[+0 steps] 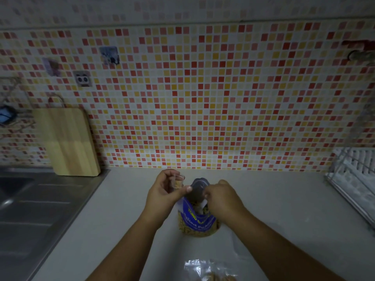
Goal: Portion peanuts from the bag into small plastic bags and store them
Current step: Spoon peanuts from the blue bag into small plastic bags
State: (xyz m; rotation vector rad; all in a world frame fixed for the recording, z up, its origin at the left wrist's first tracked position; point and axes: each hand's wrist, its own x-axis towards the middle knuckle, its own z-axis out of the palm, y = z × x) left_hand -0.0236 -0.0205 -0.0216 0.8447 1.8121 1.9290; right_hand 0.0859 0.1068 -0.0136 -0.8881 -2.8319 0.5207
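Note:
A blue-labelled peanut bag (pixel 197 221) stands upright on the pale counter (pixel 125 230), its top open. My left hand (pixel 165 192) holds a small clear plastic bag (pixel 177 182) with a few peanuts in it, just left of the big bag's mouth. My right hand (pixel 220 196) pinches the upper edge of the peanut bag at its right side. Near the bottom edge of the view lies a small clear bag filled with peanuts (pixel 212 270).
A steel sink and drainboard (pixel 36 209) fill the left. A wooden cutting board (pixel 69 142) leans on the mosaic tile wall. A white dish rack (pixel 355 179) stands at the right edge. Another clear bag (pixel 236 242) lies flat under my right forearm.

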